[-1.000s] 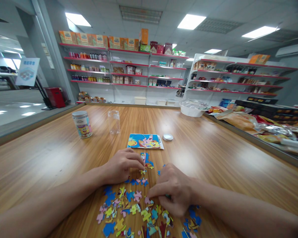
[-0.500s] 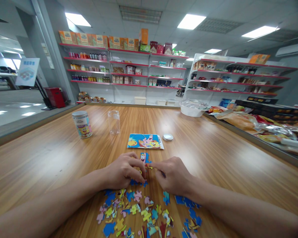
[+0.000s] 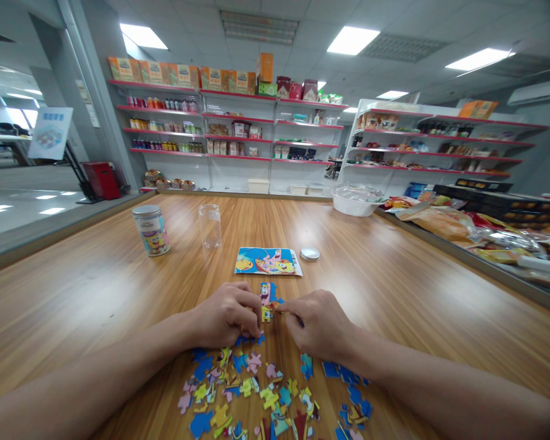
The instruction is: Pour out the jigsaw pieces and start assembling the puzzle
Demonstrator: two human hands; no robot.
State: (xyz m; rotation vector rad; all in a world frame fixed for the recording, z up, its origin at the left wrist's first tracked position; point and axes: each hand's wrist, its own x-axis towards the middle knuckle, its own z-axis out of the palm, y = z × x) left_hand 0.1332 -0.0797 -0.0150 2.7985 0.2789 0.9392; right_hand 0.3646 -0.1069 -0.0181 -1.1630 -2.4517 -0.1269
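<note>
A small joined section of a jigsaw puzzle (image 3: 267, 294), with a pink cartoon face on blue and yellow at its near end, lies on the table between my hands. My left hand (image 3: 227, 315) is at its left, fingers curled down, the fingertips on blue puzzle pieces (image 3: 251, 339) partly hidden under them. From the right, my right hand (image 3: 323, 324) reaches its index finger onto the section's edge, the other fingers folded in. Many loose puzzle pieces (image 3: 269, 398) are spread nearer me. Behind the section lies a picture card (image 3: 268, 261) with cartoon figures.
A printed can (image 3: 152, 231) and a clear plastic jar (image 3: 209, 226) stand at the back left. A silver lid (image 3: 310, 254) lies right of the card. Farther off are a white bowl (image 3: 355, 205) and packaged snacks (image 3: 476, 229). Stocked shelves (image 3: 238, 137) line the back.
My left fingertips have shifted slightly left, together with the blue pieces under them. More of the section's yellow near end shows. My right hand is almost still.
</note>
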